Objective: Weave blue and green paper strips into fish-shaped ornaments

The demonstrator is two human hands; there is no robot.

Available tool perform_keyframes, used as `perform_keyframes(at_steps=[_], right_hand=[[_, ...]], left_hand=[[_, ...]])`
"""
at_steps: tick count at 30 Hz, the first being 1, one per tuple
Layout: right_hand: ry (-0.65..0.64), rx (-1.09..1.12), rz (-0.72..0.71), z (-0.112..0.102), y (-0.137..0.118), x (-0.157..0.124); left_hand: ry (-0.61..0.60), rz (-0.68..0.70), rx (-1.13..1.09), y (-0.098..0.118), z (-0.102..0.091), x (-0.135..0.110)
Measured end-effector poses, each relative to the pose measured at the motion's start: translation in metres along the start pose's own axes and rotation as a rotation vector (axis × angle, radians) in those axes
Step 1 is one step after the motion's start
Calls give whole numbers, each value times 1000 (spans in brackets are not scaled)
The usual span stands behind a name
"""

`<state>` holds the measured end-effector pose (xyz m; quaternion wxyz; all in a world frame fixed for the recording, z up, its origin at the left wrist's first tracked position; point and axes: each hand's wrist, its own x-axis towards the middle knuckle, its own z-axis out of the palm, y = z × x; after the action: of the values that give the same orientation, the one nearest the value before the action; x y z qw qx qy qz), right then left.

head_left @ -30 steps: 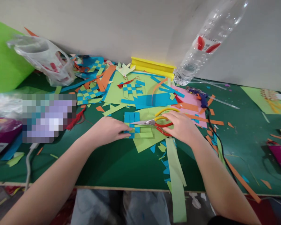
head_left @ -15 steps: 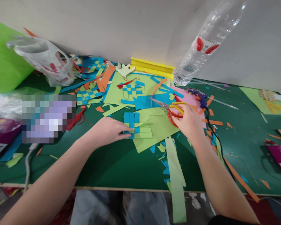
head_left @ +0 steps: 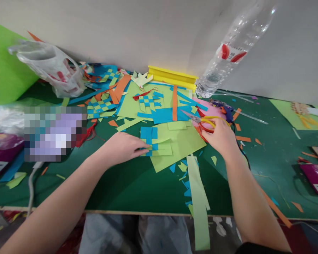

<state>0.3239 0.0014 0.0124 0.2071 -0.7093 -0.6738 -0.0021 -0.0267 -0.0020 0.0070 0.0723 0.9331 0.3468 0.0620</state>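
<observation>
My left hand (head_left: 125,146) pinches the left edge of a small woven paper piece (head_left: 149,133), blue strips crossing light green ones, lying on the table. Its loose green ends reach right over a light green sheet (head_left: 180,144). In my right hand (head_left: 222,135) are scissors (head_left: 201,120) with red and yellow handles, blades pointing left and somewhat parted. Just beyond the blade tips an orange paper strip (head_left: 175,104) lies upright in view across a blue paper piece (head_left: 161,114). A finished-looking woven paper fish (head_left: 148,102) with a red tassel sits farther back.
A clear plastic bottle (head_left: 228,56) stands at the back right beside a yellow folded strip (head_left: 172,76). At the left are a plastic bag (head_left: 50,70) and a blurred-out device (head_left: 55,135). Paper scraps litter the table; a long green strip (head_left: 197,197) overhangs the front edge.
My right hand has moved right with the scissors, away from the orange strip. That strip, curved near the blades before, now lies straight. My left hand has stayed put.
</observation>
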Motion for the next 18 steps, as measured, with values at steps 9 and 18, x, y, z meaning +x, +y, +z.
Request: perform_keyframes(at_steps=[9, 18], right_hand=[[137, 744, 256, 5, 3, 10], [229, 1362, 557, -1, 25, 26]], left_hand=[[-22, -16, -28, 2, -2, 1], [-19, -21, -9, 1, -1, 0]])
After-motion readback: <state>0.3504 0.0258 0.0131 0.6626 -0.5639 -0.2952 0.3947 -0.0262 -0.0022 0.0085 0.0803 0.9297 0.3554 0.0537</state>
